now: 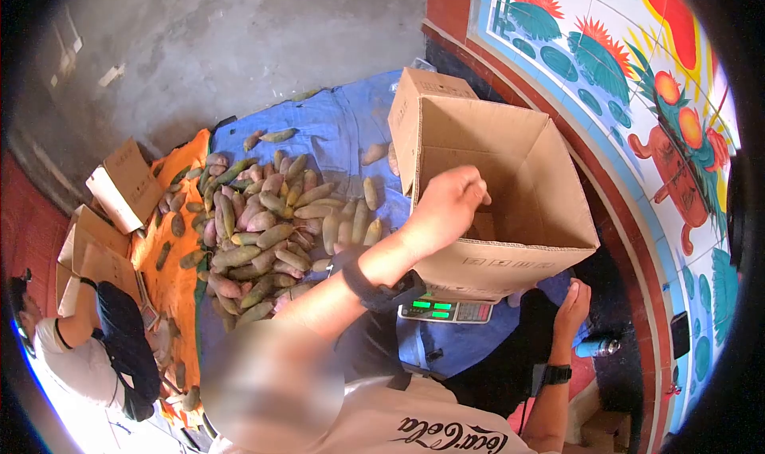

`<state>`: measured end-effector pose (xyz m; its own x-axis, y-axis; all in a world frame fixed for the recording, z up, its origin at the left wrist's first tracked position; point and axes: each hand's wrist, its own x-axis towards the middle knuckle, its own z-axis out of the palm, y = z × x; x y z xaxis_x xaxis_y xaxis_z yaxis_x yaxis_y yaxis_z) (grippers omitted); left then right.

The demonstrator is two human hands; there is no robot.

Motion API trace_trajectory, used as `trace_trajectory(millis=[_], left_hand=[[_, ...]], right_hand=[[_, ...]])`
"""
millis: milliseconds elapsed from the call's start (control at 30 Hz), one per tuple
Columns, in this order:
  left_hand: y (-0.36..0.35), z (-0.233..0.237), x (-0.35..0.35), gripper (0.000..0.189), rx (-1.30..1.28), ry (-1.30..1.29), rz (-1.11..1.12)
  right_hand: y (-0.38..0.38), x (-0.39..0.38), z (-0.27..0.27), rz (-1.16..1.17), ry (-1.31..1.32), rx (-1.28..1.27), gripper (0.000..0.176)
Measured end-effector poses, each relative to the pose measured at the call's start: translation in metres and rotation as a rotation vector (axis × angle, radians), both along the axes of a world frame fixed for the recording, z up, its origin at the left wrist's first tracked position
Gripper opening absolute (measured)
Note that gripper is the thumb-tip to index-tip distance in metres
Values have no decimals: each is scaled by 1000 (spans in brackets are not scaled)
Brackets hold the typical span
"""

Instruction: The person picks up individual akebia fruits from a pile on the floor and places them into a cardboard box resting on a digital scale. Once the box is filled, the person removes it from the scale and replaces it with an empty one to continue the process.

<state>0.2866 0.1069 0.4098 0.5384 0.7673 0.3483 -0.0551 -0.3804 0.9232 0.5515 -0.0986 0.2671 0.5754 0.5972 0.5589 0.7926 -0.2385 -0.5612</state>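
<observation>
My left hand (pixel 450 204) hangs over the open mouth of a tall cardboard box (pixel 518 155), its fingers curled in and no object showing in them. My right hand (pixel 572 304) is beside the box's near right corner, with slightly bent fingers and nothing visible in it. Beneath the box's near side sits a digital scale (pixel 445 311) with lit green numbers. What lies at the bottom of the box is mostly hidden. To the left of the box spreads a large heap of sweet potatoes (pixel 259 231), reddish and greenish-brown.
A blue tarp (pixel 327 123) and an orange sheet (pixel 171 231) lie under the tubers. Another person (pixel 88 358) crouches at the left near smaller cardboard boxes (pixel 127 184). A painted tile wall (pixel 586 95) stands on the right. A blue bottle (pixel 596 347) lies near my right arm.
</observation>
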Motion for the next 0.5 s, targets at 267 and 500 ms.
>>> trace_trajectory(millis=[267,500], left_hand=[[-9,-32,0,14,718,431,106],[-13,-27,-1,16,788,661,110]], right_hand=[[2,-4,1,-6,-51,-18,24],[3,-5,2,9,-54,-35,24]])
